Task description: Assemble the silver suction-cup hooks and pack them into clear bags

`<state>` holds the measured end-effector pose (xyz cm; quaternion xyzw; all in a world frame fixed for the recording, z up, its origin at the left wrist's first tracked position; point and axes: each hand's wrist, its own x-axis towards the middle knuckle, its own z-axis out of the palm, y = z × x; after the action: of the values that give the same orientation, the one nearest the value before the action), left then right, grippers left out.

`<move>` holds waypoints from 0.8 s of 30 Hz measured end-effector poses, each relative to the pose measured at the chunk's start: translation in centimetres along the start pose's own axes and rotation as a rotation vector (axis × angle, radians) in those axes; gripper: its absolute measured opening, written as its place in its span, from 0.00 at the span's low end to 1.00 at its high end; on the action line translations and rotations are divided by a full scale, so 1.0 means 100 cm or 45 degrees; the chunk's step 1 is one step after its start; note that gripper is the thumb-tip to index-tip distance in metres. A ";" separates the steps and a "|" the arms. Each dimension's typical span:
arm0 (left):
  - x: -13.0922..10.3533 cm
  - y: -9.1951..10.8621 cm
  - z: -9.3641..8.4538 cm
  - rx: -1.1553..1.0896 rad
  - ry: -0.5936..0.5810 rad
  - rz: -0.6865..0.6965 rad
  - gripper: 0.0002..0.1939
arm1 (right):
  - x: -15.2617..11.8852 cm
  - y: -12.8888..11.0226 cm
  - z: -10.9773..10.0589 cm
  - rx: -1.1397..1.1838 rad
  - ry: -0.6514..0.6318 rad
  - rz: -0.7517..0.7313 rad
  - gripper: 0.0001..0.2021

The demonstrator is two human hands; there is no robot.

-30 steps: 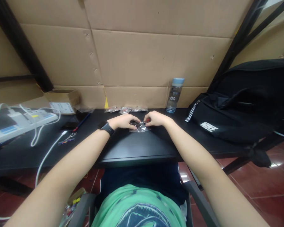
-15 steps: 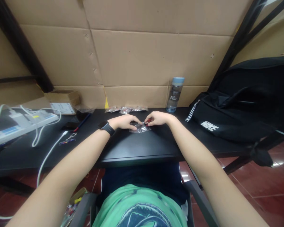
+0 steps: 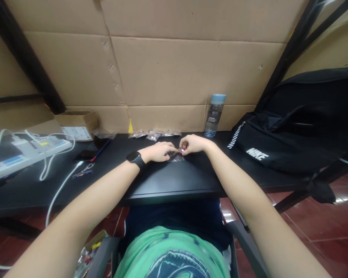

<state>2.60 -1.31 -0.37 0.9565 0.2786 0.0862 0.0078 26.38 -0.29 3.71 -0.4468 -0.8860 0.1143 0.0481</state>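
Observation:
My right hand [image 3: 195, 144] pinches a small shiny red-and-silver object [image 3: 182, 150] between thumb and fingers; its exact kind is too small to make out. A clear plastic bag [image 3: 177, 158] lies on the black table [image 3: 168, 181] just below it. My left hand [image 3: 160, 151], with a dark watch on the wrist, reaches in from the left. Its index finger stretches out to the small object, and its thumb is at the bag's left side. Behind the hands lies a row of small clear packets [image 3: 153, 134] with reddish contents.
A water bottle [image 3: 214, 116] stands behind my right hand, and a black backpack [image 3: 301, 123] lies at the right. Along the left are a power strip [image 3: 29, 158] with white cables, a cardboard box [image 3: 78, 125], a pen [image 3: 101, 150] and a keyring [image 3: 84, 171]. A cardboard wall [image 3: 168, 73] closes the back.
My left hand has moved right, over the bag and up to my right hand. The red-and-silver object now shows more plainly in my right fingers.

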 end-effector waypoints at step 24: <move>0.000 0.001 -0.005 -0.166 0.153 -0.019 0.16 | -0.001 -0.001 -0.002 0.041 0.095 -0.122 0.21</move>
<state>2.59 -1.44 0.18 0.9450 0.2795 0.1613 0.0540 26.38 -0.38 3.94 -0.4071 -0.9020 0.1094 0.0937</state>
